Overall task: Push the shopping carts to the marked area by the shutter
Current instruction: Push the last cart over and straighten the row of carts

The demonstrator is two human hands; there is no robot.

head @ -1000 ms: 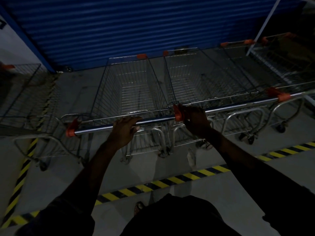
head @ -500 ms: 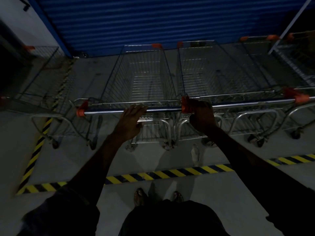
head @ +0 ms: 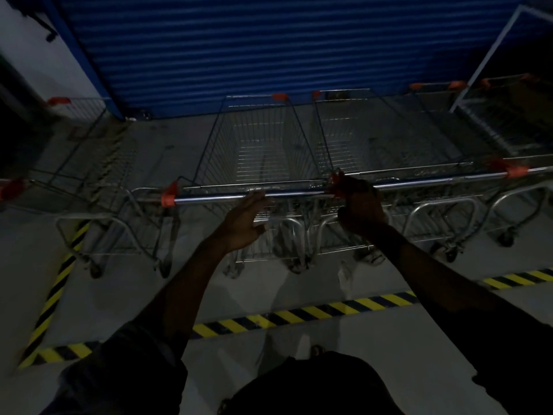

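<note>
Two wire shopping carts stand side by side inside the taped area, facing the blue shutter (head: 269, 49). My left hand (head: 242, 223) is just below the chrome handle (head: 209, 199) of the left cart (head: 260, 145), fingers straight, fingertips touching the bar. My right hand (head: 359, 205) grips the orange-capped left end of the handle (head: 434, 180) of the right cart (head: 383, 136).
Yellow-black floor tape (head: 299, 314) runs across in front of my feet and up the left side (head: 54, 295). Another cart (head: 77, 151) stands at the left by the wall. More carts (head: 434, 94) and a white frame (head: 490, 49) are at the right.
My left hand has gone from curled over the left cart's handle to straight fingers at the bar. Both carts sit further ahead of the tape. My right hand kept its grip.
</note>
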